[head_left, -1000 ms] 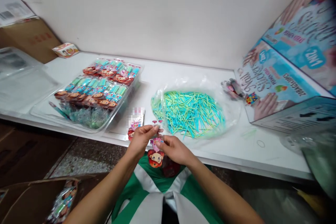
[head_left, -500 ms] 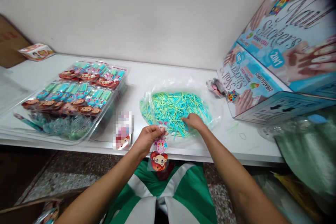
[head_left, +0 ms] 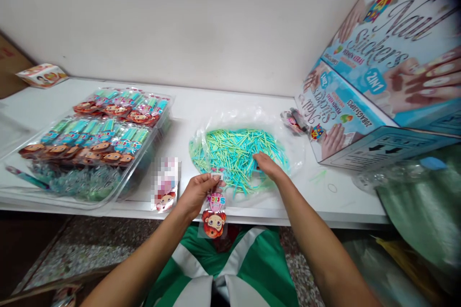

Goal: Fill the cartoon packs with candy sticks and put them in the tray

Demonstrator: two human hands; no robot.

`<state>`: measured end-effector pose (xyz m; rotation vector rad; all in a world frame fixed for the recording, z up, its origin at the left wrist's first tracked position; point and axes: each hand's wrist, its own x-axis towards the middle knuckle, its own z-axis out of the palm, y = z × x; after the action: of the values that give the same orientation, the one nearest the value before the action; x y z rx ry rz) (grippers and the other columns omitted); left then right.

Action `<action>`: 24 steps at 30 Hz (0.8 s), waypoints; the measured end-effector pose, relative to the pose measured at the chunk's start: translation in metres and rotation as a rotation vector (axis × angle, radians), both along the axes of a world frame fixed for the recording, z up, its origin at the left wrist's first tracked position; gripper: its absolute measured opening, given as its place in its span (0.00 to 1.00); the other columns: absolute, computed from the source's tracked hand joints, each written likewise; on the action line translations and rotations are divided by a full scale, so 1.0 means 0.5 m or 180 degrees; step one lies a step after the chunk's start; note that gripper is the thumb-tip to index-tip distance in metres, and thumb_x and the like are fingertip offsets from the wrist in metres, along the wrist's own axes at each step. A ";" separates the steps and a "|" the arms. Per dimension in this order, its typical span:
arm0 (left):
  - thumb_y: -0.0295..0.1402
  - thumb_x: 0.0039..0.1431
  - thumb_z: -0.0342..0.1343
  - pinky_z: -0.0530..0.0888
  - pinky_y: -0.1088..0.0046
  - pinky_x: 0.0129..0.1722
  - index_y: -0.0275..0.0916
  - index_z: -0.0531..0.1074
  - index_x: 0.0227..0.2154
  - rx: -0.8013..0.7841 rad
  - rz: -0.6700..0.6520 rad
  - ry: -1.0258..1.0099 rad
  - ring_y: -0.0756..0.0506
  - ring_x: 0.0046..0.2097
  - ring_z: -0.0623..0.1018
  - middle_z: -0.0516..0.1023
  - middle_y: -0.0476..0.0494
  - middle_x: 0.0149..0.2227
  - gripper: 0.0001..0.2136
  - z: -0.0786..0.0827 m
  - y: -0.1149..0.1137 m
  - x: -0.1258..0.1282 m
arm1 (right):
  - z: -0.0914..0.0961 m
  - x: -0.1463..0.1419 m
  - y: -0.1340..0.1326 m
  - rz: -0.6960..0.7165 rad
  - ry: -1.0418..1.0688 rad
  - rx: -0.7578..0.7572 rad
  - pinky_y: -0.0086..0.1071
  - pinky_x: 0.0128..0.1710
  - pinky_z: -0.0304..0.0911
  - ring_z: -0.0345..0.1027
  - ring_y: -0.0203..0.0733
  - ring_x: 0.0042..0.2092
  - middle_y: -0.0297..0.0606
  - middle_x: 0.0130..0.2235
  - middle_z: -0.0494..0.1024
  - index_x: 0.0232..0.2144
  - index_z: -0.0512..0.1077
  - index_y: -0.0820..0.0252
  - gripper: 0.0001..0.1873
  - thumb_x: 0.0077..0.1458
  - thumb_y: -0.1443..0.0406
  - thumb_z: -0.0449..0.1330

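Note:
My left hand (head_left: 196, 193) pinches the top of a small clear packet (head_left: 214, 215) printed with a red-haired cartoon face; the packet hangs just in front of the white table's edge (head_left: 252, 216). My right hand (head_left: 265, 165) reaches into a heap of thin green and turquoise sticks (head_left: 234, 153) lying on a clear plastic bag, fingers curled down among them. Whether any sticks are gripped is hidden. A second packet (head_left: 166, 187) lies flat on the table left of my left hand.
A clear tray (head_left: 86, 148) of filled packets in rows sits at the left. Blue nail-sticker boxes (head_left: 378, 86) are stacked at the right, with loose packets (head_left: 293, 122) beside them. A small box (head_left: 41, 75) lies far left by the wall.
A second ago both hands held the packet. My right hand let go and moved up to the stick heap, where it now works among the sticks. The left hand keeps holding the packet.

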<state>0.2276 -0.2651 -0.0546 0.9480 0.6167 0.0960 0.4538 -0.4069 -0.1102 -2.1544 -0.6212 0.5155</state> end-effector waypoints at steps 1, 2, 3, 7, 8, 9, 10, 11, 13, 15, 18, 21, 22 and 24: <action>0.39 0.43 0.66 0.67 0.77 0.28 0.33 0.74 0.25 0.0021 0.0022 -0.0006 0.52 0.25 0.72 0.78 0.42 0.28 0.13 -0.001 0.002 0.000 | 0.005 -0.001 -0.002 -0.0003 -0.0031 0.0121 0.32 0.32 0.61 0.66 0.39 0.30 0.37 0.28 0.72 0.28 0.66 0.61 0.14 0.55 0.58 0.48; 0.39 0.43 0.66 0.67 0.77 0.28 0.33 0.74 0.25 0.0039 0.0052 -0.0009 0.52 0.25 0.72 0.79 0.42 0.28 0.13 -0.002 0.005 -0.001 | 0.008 -0.003 -0.004 0.0005 -0.0058 0.0240 0.33 0.34 0.62 0.67 0.39 0.32 0.38 0.31 0.73 0.30 0.66 0.60 0.14 0.56 0.57 0.46; 0.38 0.43 0.66 0.67 0.77 0.28 0.33 0.74 0.25 0.0054 0.0084 -0.0008 0.52 0.26 0.73 0.79 0.43 0.28 0.13 -0.003 0.006 -0.001 | 0.010 -0.007 -0.006 0.0012 -0.0087 0.0358 0.34 0.36 0.62 0.68 0.40 0.33 0.38 0.33 0.73 0.33 0.65 0.59 0.14 0.57 0.57 0.45; 0.37 0.43 0.66 0.69 0.77 0.30 0.34 0.74 0.26 0.0100 0.0188 -0.0071 0.51 0.27 0.75 0.79 0.44 0.28 0.12 0.001 0.005 -0.002 | -0.003 -0.032 -0.020 -0.0041 -0.0271 0.0760 0.36 0.43 0.63 0.69 0.41 0.38 0.40 0.37 0.73 0.39 0.60 0.58 0.16 0.59 0.53 0.43; 0.37 0.43 0.65 0.69 0.76 0.31 0.34 0.73 0.26 0.0089 0.0198 -0.0106 0.51 0.27 0.75 0.79 0.44 0.28 0.12 0.003 0.003 -0.002 | -0.010 -0.038 -0.024 -0.0063 -0.0315 0.0816 0.36 0.44 0.62 0.69 0.41 0.39 0.40 0.37 0.72 0.39 0.59 0.58 0.16 0.60 0.52 0.43; 0.37 0.43 0.65 0.70 0.75 0.32 0.34 0.73 0.26 0.0066 0.0205 -0.0145 0.50 0.28 0.76 0.79 0.43 0.28 0.12 0.007 0.000 -0.002 | -0.017 -0.044 -0.029 -0.0081 -0.0350 0.0854 0.37 0.44 0.62 0.69 0.41 0.40 0.41 0.37 0.72 0.39 0.59 0.58 0.17 0.60 0.52 0.43; 0.37 0.44 0.66 0.70 0.75 0.33 0.34 0.73 0.26 0.0036 0.0210 -0.0177 0.49 0.29 0.76 0.79 0.43 0.28 0.12 0.010 -0.003 -0.002 | -0.024 -0.048 -0.033 -0.0089 -0.0377 0.0875 0.37 0.45 0.62 0.69 0.42 0.41 0.41 0.37 0.73 0.39 0.59 0.58 0.17 0.60 0.52 0.42; 0.37 0.43 0.66 0.71 0.74 0.35 0.34 0.72 0.26 0.0011 0.0214 -0.0194 0.49 0.30 0.77 0.79 0.43 0.28 0.12 0.013 -0.007 -0.001 | -0.031 -0.052 -0.038 -0.0089 -0.0398 0.0882 0.37 0.46 0.61 0.69 0.42 0.41 0.42 0.37 0.73 0.38 0.59 0.58 0.17 0.60 0.51 0.42; 0.37 0.43 0.66 0.72 0.72 0.36 0.33 0.72 0.26 -0.0009 0.0204 -0.0186 0.47 0.30 0.78 0.79 0.42 0.28 0.13 0.018 -0.012 0.000 | -0.043 -0.056 -0.046 -0.0076 -0.0435 0.0863 0.38 0.46 0.60 0.68 0.43 0.41 0.42 0.37 0.73 0.38 0.59 0.58 0.18 0.60 0.51 0.43; 0.37 0.42 0.66 0.72 0.71 0.36 0.33 0.72 0.27 0.0000 0.0177 -0.0167 0.46 0.30 0.78 0.80 0.41 0.29 0.14 0.021 -0.016 0.003 | -0.054 -0.058 -0.051 -0.0067 -0.0460 0.0820 0.39 0.47 0.60 0.68 0.43 0.42 0.43 0.37 0.74 0.38 0.60 0.58 0.18 0.59 0.51 0.43; 0.38 0.43 0.66 0.72 0.69 0.38 0.33 0.71 0.26 0.0025 0.0145 -0.0211 0.45 0.31 0.79 0.80 0.41 0.30 0.14 0.021 -0.021 0.007 | -0.065 -0.060 -0.054 -0.0073 -0.0467 0.0739 0.40 0.47 0.60 0.68 0.44 0.42 0.44 0.38 0.75 0.37 0.61 0.59 0.19 0.59 0.50 0.44; 0.37 0.43 0.66 0.72 0.67 0.39 0.33 0.71 0.28 0.0032 0.0138 -0.0293 0.45 0.32 0.79 0.80 0.40 0.31 0.14 0.021 -0.025 0.008 | -0.067 -0.063 -0.053 -0.0074 -0.0461 0.0655 0.39 0.45 0.61 0.69 0.44 0.41 0.44 0.37 0.76 0.36 0.62 0.59 0.20 0.58 0.49 0.45; 0.37 0.43 0.66 0.73 0.67 0.40 0.33 0.72 0.29 0.0027 0.0128 -0.0318 0.44 0.33 0.79 0.80 0.40 0.31 0.14 0.021 -0.027 0.009 | -0.066 -0.064 -0.052 -0.0080 -0.0467 0.0642 0.39 0.45 0.61 0.69 0.45 0.41 0.44 0.37 0.76 0.36 0.63 0.59 0.20 0.58 0.48 0.45; 0.36 0.43 0.66 0.73 0.67 0.39 0.33 0.71 0.30 0.0017 0.0110 -0.0355 0.43 0.34 0.79 0.80 0.39 0.32 0.14 0.021 -0.029 0.009 | -0.063 -0.064 -0.051 -0.0097 -0.0491 0.0659 0.39 0.45 0.61 0.70 0.45 0.42 0.45 0.38 0.77 0.36 0.63 0.59 0.21 0.59 0.48 0.44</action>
<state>0.2319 -0.2798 -0.0439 0.9309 0.5300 0.1801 0.4216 -0.4324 -0.1419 -2.0153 -0.6934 0.2576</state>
